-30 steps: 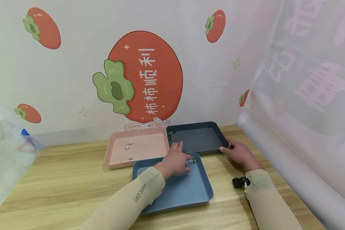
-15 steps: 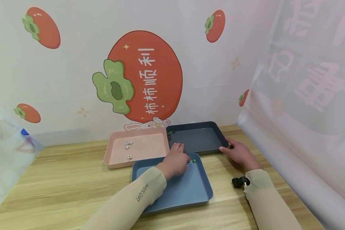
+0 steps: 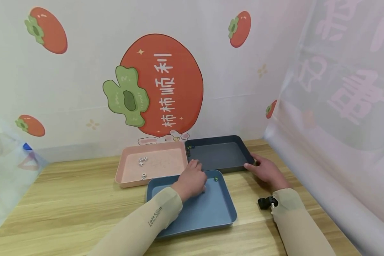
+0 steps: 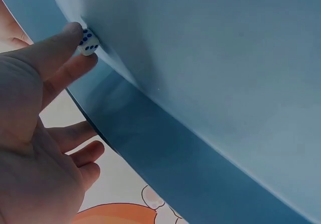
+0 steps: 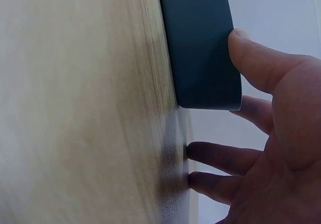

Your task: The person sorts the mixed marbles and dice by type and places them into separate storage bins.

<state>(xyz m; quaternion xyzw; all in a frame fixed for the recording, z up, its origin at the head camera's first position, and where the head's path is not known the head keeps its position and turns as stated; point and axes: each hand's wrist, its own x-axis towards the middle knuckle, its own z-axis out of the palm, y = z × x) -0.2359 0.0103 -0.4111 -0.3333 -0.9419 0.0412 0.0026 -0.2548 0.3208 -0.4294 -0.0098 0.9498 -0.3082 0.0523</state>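
Note:
My left hand (image 3: 192, 179) is over the far side of the blue tray (image 3: 208, 213). Between its thumb and forefinger it pinches a white die (image 4: 89, 42) with blue pips, close to the tray's wall; the other fingers reach past the rim. A small green piece (image 3: 216, 179) lies in the tray's far right corner. At the near right corner of the dark grey tray (image 3: 219, 156), my right hand (image 3: 267, 170) holds on, its thumb (image 5: 243, 45) against one wall and its forefinger around the corner.
A pink tray (image 3: 168, 163) with several white dice (image 3: 142, 161) stands at the back left. Small dark and green pieces (image 3: 189, 149) lie along the dark tray's left wall. A black device (image 3: 266, 203) sits by the right sleeve. A printed cloth backdrop (image 3: 217, 78) rises behind.
The white die lay beside the green piece; my left hand has taken it between thumb and forefinger and drawn it left and nearer. The right hand stays at the dark tray's corner.

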